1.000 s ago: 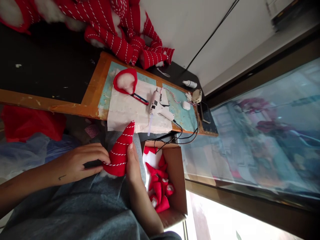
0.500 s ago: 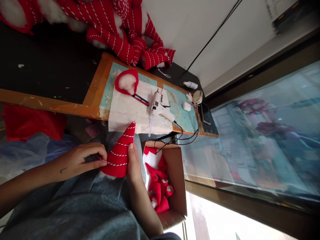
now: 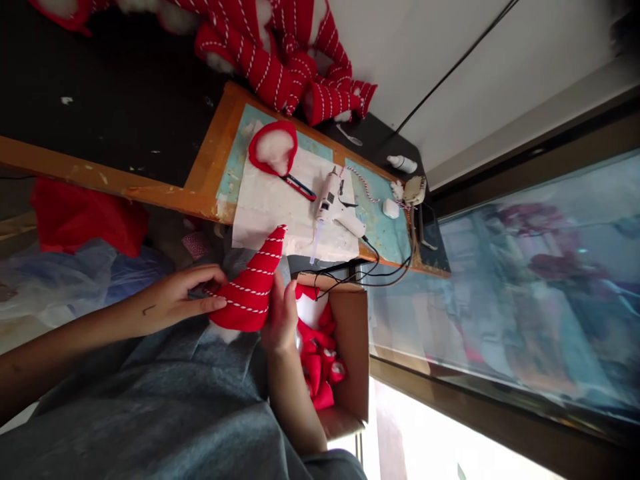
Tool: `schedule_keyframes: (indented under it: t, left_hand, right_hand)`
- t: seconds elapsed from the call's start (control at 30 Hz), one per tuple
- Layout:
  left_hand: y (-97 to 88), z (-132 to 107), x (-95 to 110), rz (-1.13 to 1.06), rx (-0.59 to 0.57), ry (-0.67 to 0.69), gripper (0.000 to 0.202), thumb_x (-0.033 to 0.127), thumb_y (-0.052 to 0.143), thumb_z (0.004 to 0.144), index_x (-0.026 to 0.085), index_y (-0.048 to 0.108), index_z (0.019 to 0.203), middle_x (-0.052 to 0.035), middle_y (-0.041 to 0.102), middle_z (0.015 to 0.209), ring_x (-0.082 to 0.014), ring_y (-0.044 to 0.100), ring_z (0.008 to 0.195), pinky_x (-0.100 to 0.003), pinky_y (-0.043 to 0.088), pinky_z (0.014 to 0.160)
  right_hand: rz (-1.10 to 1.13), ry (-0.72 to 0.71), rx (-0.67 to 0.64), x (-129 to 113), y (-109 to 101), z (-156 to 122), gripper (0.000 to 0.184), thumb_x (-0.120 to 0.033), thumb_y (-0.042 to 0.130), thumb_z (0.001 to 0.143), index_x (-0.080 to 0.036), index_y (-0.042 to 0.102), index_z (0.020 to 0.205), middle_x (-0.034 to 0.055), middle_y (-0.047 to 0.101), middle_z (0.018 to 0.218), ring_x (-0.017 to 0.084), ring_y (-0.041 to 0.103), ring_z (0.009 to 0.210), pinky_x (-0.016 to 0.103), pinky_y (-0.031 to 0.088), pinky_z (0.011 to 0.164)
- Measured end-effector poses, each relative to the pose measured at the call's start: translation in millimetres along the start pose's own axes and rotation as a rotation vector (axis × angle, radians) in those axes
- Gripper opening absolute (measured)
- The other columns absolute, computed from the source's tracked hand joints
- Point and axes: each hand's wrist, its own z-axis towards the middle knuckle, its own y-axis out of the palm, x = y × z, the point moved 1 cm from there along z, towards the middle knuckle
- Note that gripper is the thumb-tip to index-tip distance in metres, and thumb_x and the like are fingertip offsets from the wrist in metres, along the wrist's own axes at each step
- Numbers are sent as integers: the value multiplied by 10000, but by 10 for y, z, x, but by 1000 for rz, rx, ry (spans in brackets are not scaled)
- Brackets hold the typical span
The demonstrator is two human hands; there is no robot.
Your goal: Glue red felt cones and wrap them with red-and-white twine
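Observation:
A red felt cone (image 3: 251, 287) wound with red-and-white twine stands on my lap, its tip pointing at the work board. My left hand (image 3: 175, 300) pinches the twine against the cone's left side near its base. The fingers of my right hand (image 3: 281, 317) curl round the cone's right side and hold it. White stuffing shows under the cone's base.
A wooden board (image 3: 205, 167) carries white paper, a glue gun (image 3: 331, 203), scissors (image 3: 297, 187), a red stuffed ring (image 3: 273, 147) and small white items. Several striped cones (image 3: 280, 60) are piled behind. An open cardboard box (image 3: 350, 347) of red cones sits by my right wrist. A glass pane lies at right.
The view has shifted, so everything sits further right and higher. My right hand has turned round the cone's side, and my left fingers have slid along the twine.

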Motion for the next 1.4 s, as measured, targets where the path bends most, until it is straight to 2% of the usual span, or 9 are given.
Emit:
schedule_keyframes:
  t: [0.07, 0.2, 0.47, 0.67, 0.77, 0.87, 1.03, 1.27, 1.4]
  left_hand:
    - [4, -19, 54, 74, 39, 49, 352, 575, 689, 981, 225, 722, 986, 8, 710, 959, -198, 663, 879, -273, 504, 816]
    - [27, -92, 153, 221, 94, 112, 316, 554, 674, 1015, 245, 737, 992, 15, 701, 978, -196, 655, 926, -273, 476, 849]
    - [-38, -256, 273, 257, 211, 17, 370, 609, 720, 946, 256, 730, 1058, 33, 659, 875, -187, 623, 802, -266, 457, 761]
    - [-141, -166, 228, 247, 133, -7, 488, 588, 751, 898, 254, 745, 1253, 23, 662, 908, -198, 623, 838, -261, 459, 790]
    - [-114, -144, 198, 222, 98, -29, 445, 573, 756, 903, 237, 756, 1195, 3, 717, 962, -218, 647, 885, -272, 463, 814]
    - [-59, -141, 194, 200, 109, -46, 417, 590, 748, 904, 234, 757, 1121, -8, 759, 990, -230, 665, 882, -285, 476, 810]
    - [6, -153, 239, 181, 143, -73, 419, 646, 724, 888, 275, 761, 1078, 1, 788, 995, -248, 708, 886, -308, 509, 823]
    - [-35, -168, 207, 239, 135, -36, 412, 618, 759, 883, 296, 759, 1141, 11, 787, 986, -224, 718, 839, -294, 531, 801]
    - [-109, -135, 24, 254, 46, 8, 387, 545, 712, 950, 287, 753, 1234, -39, 816, 1149, -260, 767, 997, -314, 560, 878]
  right_hand:
    - [-108, -31, 9, -5, -46, -22, 660, -809, 646, 888, -257, 708, 1244, 64, 783, 1196, 297, 725, 1156, 477, 573, 1090]
    - [-234, 15, 45, -1, -129, -29, 548, -526, 913, 760, -272, 710, 1200, 25, 786, 1103, 261, 734, 1022, 415, 594, 1021]
    - [-6, 53, 81, -45, -95, -52, 568, -330, 843, 637, -253, 715, 1185, 41, 808, 1099, 280, 750, 1019, 445, 576, 1035]
    - [7, 61, 42, -62, -4, 1, 577, -361, 654, 628, -250, 705, 1192, 65, 810, 1042, 322, 758, 1045, 489, 605, 973]
    - [53, 11, 58, -47, 89, 6, 528, -388, 648, 683, -267, 682, 1196, 58, 815, 1077, 307, 770, 1019, 476, 618, 962]
    - [-5, -25, 148, -21, 191, -6, 437, -541, 674, 775, -310, 660, 1146, 70, 811, 1192, 302, 769, 1012, 453, 640, 911]
    - [-108, 11, 234, 49, 229, 25, 563, -699, 723, 801, -334, 601, 1211, 59, 811, 1225, 301, 774, 951, 472, 634, 868]
    - [-134, -39, 289, 77, 153, 67, 457, -622, 777, 836, -325, 636, 1152, 26, 814, 1139, 276, 755, 962, 460, 605, 955]
    - [-157, -58, 308, 77, 146, 78, 402, -593, 757, 847, -317, 641, 1115, 16, 805, 1083, 255, 738, 908, 439, 596, 927]
